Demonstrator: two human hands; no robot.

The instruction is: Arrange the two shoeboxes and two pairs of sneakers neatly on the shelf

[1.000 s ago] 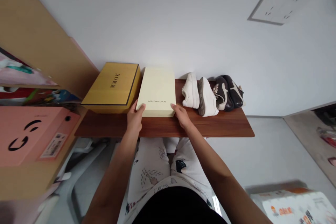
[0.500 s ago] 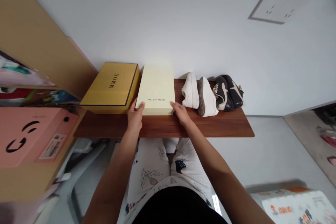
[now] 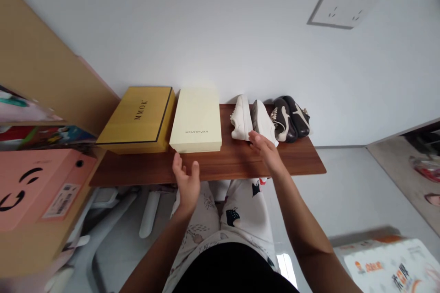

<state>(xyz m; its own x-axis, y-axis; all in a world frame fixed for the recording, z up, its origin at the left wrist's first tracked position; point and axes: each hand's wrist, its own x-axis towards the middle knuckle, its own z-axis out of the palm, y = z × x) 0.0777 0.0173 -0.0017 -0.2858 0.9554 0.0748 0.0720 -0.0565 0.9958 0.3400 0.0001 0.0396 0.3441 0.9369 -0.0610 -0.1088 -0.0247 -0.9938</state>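
Note:
A cream shoe box (image 3: 197,121) lies flat on a brown wooden shelf (image 3: 227,165), beside a yellow box (image 3: 137,119) on its left. To its right stand a pair of white shoes (image 3: 252,121) and a pair of dark shoes (image 3: 290,119). My left hand (image 3: 186,182) hovers open just in front of the shelf edge, holding nothing. My right hand (image 3: 264,149) is open with fingers stretched out, its fingertips at the heel of the white shoes.
A tan shelving unit (image 3: 44,82) with a pink box (image 3: 37,183) stands at the left. The white wall carries a socket plate (image 3: 345,3). A printed package (image 3: 388,265) lies on the floor at lower right. A white chair base (image 3: 120,210) sits under the shelf.
Both hands have let go of the cream box. My left hand drew back toward me; my right hand moved right to the white shoes.

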